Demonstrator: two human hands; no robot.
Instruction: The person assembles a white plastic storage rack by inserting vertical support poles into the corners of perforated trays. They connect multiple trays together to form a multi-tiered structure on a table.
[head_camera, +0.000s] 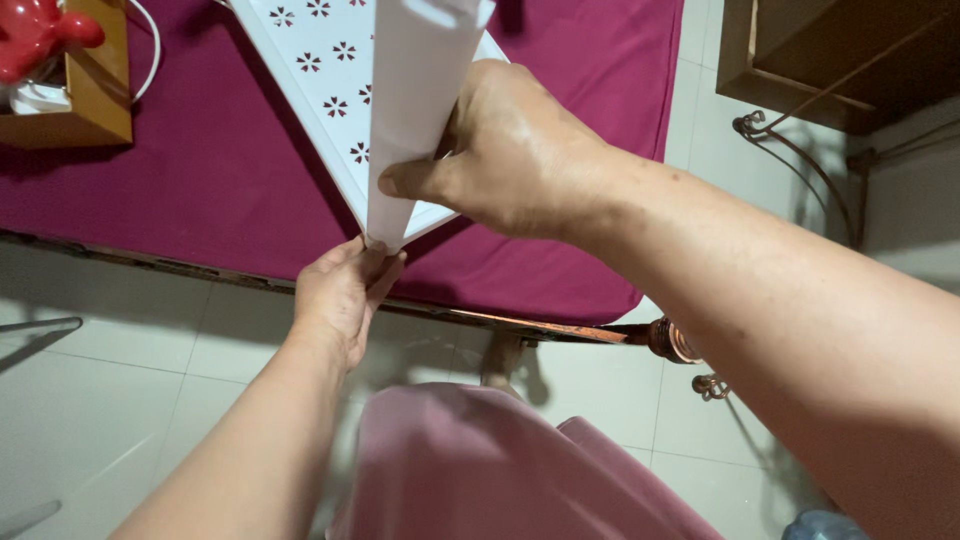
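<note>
**Both hands closed on folded white sheet**

While the person stands at the tabletop (560, 250) draped in magenta cloth, the right hand (510, 150) grips a folded white sheet (415, 110) at mid-height, thumb across its front. The left hand (345, 290) pinches the sheet's lower tip. Beneath it lies a white panel with flower cut-outs (310, 50).

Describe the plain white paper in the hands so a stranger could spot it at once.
Start at the magenta tablecloth across the top. Above its near edge, the right hand and left hand grip a plain white folded sheet tapering downward. Unlike the white sheet with dark red flowers behind it, it is unpatterned.
</note>
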